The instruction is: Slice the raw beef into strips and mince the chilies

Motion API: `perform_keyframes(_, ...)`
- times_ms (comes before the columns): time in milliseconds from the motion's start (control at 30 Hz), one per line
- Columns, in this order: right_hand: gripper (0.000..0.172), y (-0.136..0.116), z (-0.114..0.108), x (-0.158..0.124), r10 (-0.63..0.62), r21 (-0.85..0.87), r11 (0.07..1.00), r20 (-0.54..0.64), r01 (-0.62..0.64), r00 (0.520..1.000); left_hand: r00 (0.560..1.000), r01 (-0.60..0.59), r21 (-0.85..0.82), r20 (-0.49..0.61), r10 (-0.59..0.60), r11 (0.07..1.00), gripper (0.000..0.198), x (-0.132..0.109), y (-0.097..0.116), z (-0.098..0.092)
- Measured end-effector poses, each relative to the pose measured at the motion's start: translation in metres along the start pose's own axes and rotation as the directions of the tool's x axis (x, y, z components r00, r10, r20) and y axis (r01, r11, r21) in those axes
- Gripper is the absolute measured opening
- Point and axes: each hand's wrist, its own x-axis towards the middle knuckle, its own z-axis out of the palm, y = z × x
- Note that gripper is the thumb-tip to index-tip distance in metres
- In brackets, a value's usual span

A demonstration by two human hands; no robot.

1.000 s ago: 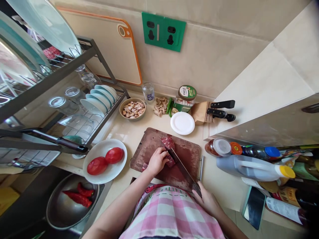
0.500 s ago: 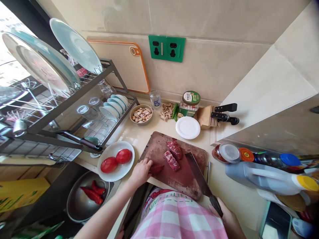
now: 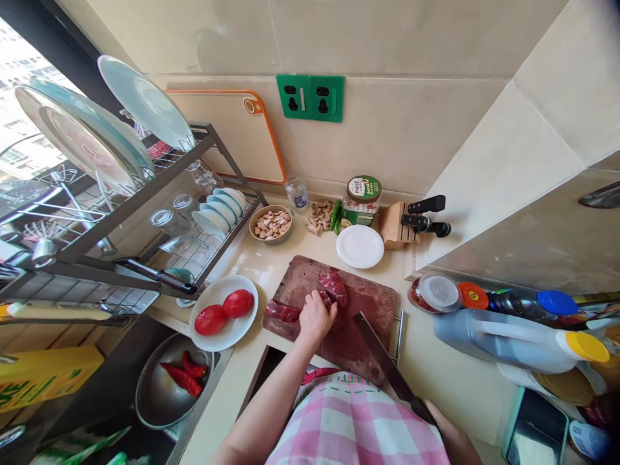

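Note:
A dark wooden cutting board lies on the counter with pieces of raw red meat on it. One strip of meat lies at the board's left edge, and a chunk of meat sits near the middle. My left hand rests fingers-down on a meat piece beside that chunk. My right hand, mostly hidden behind my pink checked apron, grips the handle of a cleaver whose blade lies over the board's right part.
A white plate with two peeled tomatoes is left of the board. A metal bowl of red chillies sits in the sink. Behind are a garlic bowl, small white plate, jar, knife block; bottles stand right.
My left hand set a meat strip at the board's left edge, then moved right onto the meat in the middle. The cleaver drew back from the meat toward my body.

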Motion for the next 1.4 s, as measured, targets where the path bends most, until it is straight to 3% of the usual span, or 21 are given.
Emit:
perform_keyframes(67, 0.036, 0.004, -0.010, 0.005, 0.015, 0.155, 0.987, 0.102, -0.030, 0.995, 1.000, -0.023, -0.041, 0.005, 0.023, 0.999, 0.032, 0.002, -0.002, -0.002)
perform_keyframes(167, 0.038, 0.008, -0.023, 0.014, -0.009, 0.279, 0.959, 0.204, -0.049, 0.979, 0.986, -0.146, -0.174, 0.049, 0.157, 0.974, 0.030, 0.005, -0.010, -0.023)
perform_keyframes(267, 0.042, 0.009, -0.025, 0.020, -0.008, 0.314, 0.948, 0.168, -0.045, 0.986, 0.933, -0.331, -0.196, 0.082, 0.352, 0.923, 0.037, 0.004, -0.017, -0.053)
perform_keyframes(333, 0.043, 0.010, -0.022, 0.022, -0.003, 0.303, 0.952, 0.152, -0.044, 0.988, 0.886, -0.434, -0.139, 0.109, 0.450, 0.890, 0.044, -0.002, -0.020, -0.062)
perform_keyframes(400, 0.045, 0.012, -0.017, 0.023, 0.000, 0.274, 0.960, 0.169, -0.047, 0.986, 0.849, -0.501, -0.078, 0.146, 0.507, 0.862, 0.051, -0.013, -0.021, -0.055)
perform_keyframes(467, 0.049, 0.014, -0.012, 0.024, 0.021, 0.228, 0.971, 0.207, -0.070, 0.978, 0.834, -0.530, -0.036, 0.158, 0.529, 0.847, 0.057, -0.028, -0.023, -0.034)
perform_keyframes(567, 0.046, 0.013, -0.006, 0.024, 0.086, 0.114, 0.987, 0.247, -0.117, 0.965, 0.837, -0.544, -0.031, 0.043, 0.545, 0.838, 0.061, -0.046, -0.028, 0.001)
perform_keyframes(633, 0.036, 0.008, -0.002, 0.023, 0.040, 0.079, 0.995, 0.215, -0.059, 0.976, 0.838, -0.545, -0.043, -0.064, 0.542, 0.837, 0.051, -0.049, -0.028, 0.014)
perform_keyframes(767, 0.029, -0.009, 0.002, 0.019, -0.130, 0.112, 0.987, 0.122, 0.116, 0.984, 0.800, -0.599, -0.112, -0.137, 0.584, 0.793, 0.027, -0.034, -0.024, 0.017)
perform_keyframes(900, 0.036, -0.018, 0.001, 0.020, -0.112, 0.057, 0.993, 0.109, 0.106, 0.988, 0.781, -0.621, -0.121, -0.182, 0.598, 0.774, 0.022, -0.025, -0.027, 0.020)
perform_keyframes(1033, 0.045, -0.023, 0.006, 0.024, -0.172, 0.045, 0.985, 0.109, 0.168, 0.979, 0.738, -0.661, -0.100, -0.264, 0.621, 0.744, 0.019, -0.028, -0.034, 0.025)
perform_keyframes(1200, 0.047, -0.042, 0.018, 0.030, -0.293, 0.045, 0.956, 0.119, 0.290, 0.949, 0.771, -0.618, -0.105, -0.278, 0.573, 0.779, 0.018, -0.030, -0.032, 0.026)
perform_keyframes(1400, 0.045, -0.061, 0.017, 0.026, -0.245, -0.039, 0.966, 0.170, 0.255, 0.954, 0.769, -0.618, -0.096, -0.278, 0.576, 0.780, 0.017, -0.028, -0.033, 0.026)
